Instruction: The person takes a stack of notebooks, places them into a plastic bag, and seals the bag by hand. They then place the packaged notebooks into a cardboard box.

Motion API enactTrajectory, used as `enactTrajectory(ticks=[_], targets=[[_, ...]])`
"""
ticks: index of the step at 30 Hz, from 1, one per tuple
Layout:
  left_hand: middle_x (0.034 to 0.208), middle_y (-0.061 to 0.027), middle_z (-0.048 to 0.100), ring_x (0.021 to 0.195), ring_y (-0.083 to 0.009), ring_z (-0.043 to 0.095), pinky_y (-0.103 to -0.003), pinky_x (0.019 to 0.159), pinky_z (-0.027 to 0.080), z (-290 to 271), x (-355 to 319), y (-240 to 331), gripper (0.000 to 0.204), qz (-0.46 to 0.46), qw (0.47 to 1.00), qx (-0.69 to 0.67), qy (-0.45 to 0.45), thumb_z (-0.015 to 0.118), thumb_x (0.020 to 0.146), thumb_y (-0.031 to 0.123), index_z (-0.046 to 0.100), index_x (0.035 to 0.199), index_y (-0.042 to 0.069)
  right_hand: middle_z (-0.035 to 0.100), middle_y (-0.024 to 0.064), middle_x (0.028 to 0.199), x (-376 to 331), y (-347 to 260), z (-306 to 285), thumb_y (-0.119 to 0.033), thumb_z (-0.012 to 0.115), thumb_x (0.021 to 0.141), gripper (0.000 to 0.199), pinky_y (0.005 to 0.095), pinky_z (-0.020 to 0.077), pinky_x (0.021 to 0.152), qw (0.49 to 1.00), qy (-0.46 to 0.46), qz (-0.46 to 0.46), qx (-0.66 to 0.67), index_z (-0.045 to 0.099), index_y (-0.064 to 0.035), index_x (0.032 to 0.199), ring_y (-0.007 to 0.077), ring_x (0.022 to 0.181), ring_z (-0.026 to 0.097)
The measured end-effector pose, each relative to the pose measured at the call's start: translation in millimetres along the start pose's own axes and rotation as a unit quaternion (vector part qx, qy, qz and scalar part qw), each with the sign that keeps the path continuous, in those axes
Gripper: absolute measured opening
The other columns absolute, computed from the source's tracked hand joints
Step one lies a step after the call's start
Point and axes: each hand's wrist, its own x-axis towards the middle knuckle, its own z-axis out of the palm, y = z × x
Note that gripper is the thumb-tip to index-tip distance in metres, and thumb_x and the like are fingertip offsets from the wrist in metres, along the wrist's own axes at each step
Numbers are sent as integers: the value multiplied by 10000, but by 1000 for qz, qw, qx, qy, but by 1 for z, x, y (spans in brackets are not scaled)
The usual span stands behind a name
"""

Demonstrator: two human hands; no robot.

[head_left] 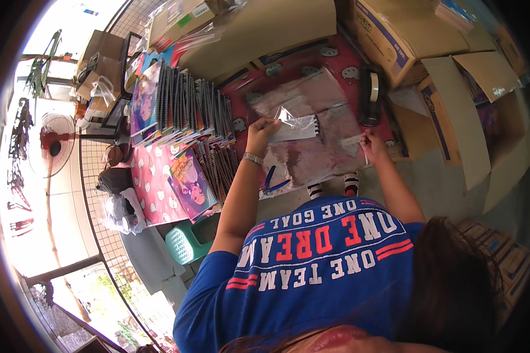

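Your left arm reaches straight out from the blue sleeve, elbow nearly locked, a metal watch (252,158) on the wrist, and your left hand (259,134) curls shut over the left edge of a small spiral notebook (297,127) that sits inside a clear plastic bag (312,112). Your right arm comes in from the near right, bent at the elbow, and your right hand (372,145) pinches a small strip of tape (353,140) between thumb and fingers at the right side of the bag. The notebook lies in the middle of the pink patterned table (153,188), between your two hands, with its wire binding turned to the right. Beneath it is a flat stack of clear bags; how many are in it cannot be told. One black tape dispenser (371,94) stands on the far right of the table, just beyond your right hand. One blue-handled pair of scissors (272,181) rests near your left wrist at the near edge. To the left, a long row of spiral notebooks (188,103) stands on edge, too many and too tightly packed to count. One green plastic stool (185,241) sits below the near left edge of the table. Several open cardboard boxes (453,112) crowd the right side.
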Motion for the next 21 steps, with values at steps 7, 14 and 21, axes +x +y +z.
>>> enactTrajectory(ticks=[7, 14, 21], targets=[[786, -17, 654, 710, -106, 592, -235, 683, 449, -9, 5, -7, 109, -42, 999, 0, 31, 688, 825, 71, 697, 920, 19, 484, -49, 727, 24, -25, 271, -338, 605, 917, 270, 227, 345, 532, 770, -432, 62, -466, 538, -103, 803, 59, 604, 419], [929, -50, 630, 875, -140, 587, -272, 753, 454, 3, 12, -5, 428, -11, 998, 21, 52, 682, 804, 44, 557, 1210, -9, 656, 84, 1060, 94, 24, 263, -596, 619, 830, 614, 375, 488, 797, 445, -348, 307, -766, 634, -81, 1165, 217, 926, 610], [959, -85, 634, 886, -224, 603, -361, 731, 489, -26, 12, -68, 304, -43, 918, -364, 152, 489, 916, 166, 556, 1167, 10, 586, 146, 1226, 13, 24, 305, -432, 756, 740, 727, 412, 481, 905, 434, -398, -166, -791, 486, -126, 1342, 310, 1115, 563]])
